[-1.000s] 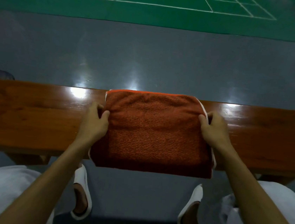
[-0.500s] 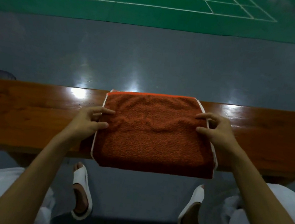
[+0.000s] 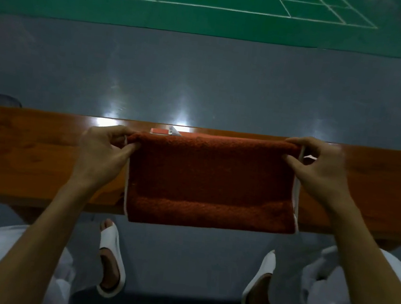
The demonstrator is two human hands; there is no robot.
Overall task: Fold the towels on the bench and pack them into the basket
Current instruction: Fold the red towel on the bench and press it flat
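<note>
An orange-red towel (image 3: 212, 183) with white edging lies folded across the wooden bench (image 3: 32, 152), its near edge hanging slightly over the bench's front. My left hand (image 3: 105, 152) pinches the towel's far left corner. My right hand (image 3: 317, 172) pinches the far right corner. The far edge between them is lifted off the bench, and a small label (image 3: 173, 131) shows behind it. No basket is in view.
The bench runs across the whole width of the view. Beyond it are a grey floor (image 3: 202, 82) and a green court (image 3: 160, 9) with white lines. My knees in white cloth and feet in white sandals (image 3: 111, 259) sit below the bench.
Both hands moved from the towel's sides to its far corners and pinched them. The far edge has risen off the bench toward me.
</note>
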